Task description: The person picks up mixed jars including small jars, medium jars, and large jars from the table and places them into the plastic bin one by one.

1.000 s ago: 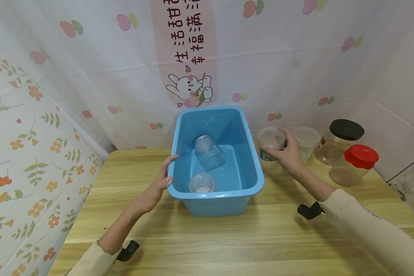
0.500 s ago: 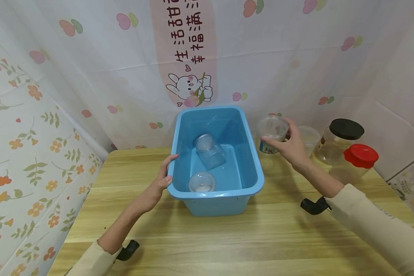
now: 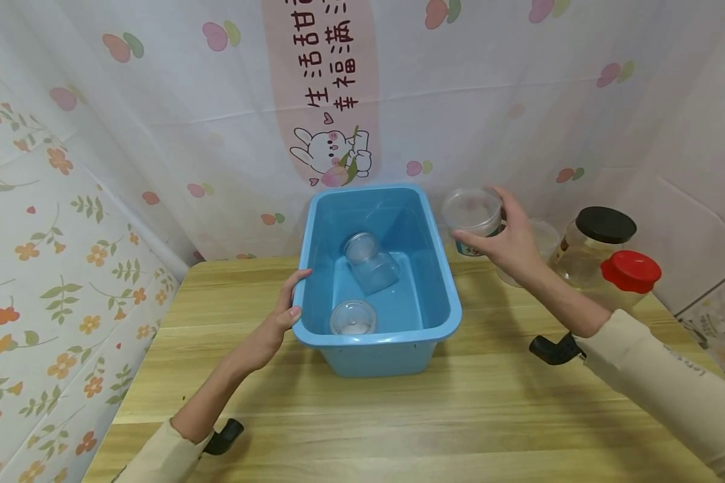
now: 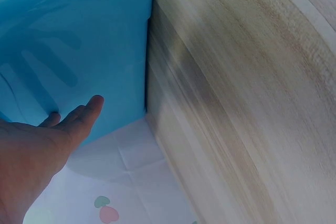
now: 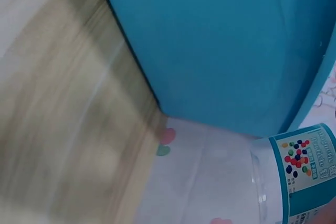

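Note:
My right hand (image 3: 510, 235) grips a clear round plastic jar (image 3: 471, 209) with a teal label, off the table just right of the blue bin (image 3: 377, 362). In the right wrist view, colourful dots show on the jar's label (image 5: 304, 174). My left hand (image 3: 274, 329) rests on the bin's left rim, with straight fingers (image 4: 86, 116) against the outer wall in the left wrist view. Inside the bin, a clear jar (image 3: 371, 265) lies on its side and a small clear round container (image 3: 353, 318) sits near the front wall.
Right of the bin stand a frosted clear tub (image 3: 544, 238), partly hidden by my right hand, a black-lidded jar (image 3: 580, 251) and a red-lidded jar (image 3: 631, 272). All are on the wooden table (image 3: 374, 429), with a patterned curtain (image 3: 217, 134) behind.
My right hand has lifted the teal-labelled jar off the table, up and slightly left towards the bin's right rim. The left hand has stayed at the left rim.

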Action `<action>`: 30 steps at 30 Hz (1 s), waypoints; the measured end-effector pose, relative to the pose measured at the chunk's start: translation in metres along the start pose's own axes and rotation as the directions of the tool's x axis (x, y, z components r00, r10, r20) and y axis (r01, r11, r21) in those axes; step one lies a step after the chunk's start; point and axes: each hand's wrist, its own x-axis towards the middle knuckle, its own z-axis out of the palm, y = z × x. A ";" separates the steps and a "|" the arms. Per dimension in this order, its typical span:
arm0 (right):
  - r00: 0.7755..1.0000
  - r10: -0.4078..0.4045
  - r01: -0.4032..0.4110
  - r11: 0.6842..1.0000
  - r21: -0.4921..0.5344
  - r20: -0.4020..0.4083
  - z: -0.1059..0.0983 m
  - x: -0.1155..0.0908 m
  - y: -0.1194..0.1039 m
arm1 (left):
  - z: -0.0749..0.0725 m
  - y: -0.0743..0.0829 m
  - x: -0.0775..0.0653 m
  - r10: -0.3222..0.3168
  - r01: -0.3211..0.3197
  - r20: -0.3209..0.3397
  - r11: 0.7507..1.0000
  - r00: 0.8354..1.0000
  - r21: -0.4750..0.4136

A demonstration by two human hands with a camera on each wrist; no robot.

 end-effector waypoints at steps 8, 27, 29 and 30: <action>0.993 -0.115 0.117 0.987 -0.106 0.022 0.003 0.009 -0.022 | 0.000 0.000 -0.001 -0.004 0.004 -0.003 1.000 1.000 -0.002; 0.952 -0.267 0.305 0.836 -0.455 0.148 0.018 0.015 -0.086 | 0.003 0.002 0.000 0.008 -0.008 -0.010 1.000 1.000 0.000; 0.944 -0.281 0.329 0.811 -0.484 0.171 0.021 0.015 -0.092 | 0.003 0.001 0.000 0.004 -0.004 -0.014 1.000 1.000 0.000; 0.941 -0.283 0.338 0.799 -0.498 0.185 0.023 0.014 -0.094 | 0.003 0.001 0.000 0.002 -0.002 -0.015 1.000 1.000 0.001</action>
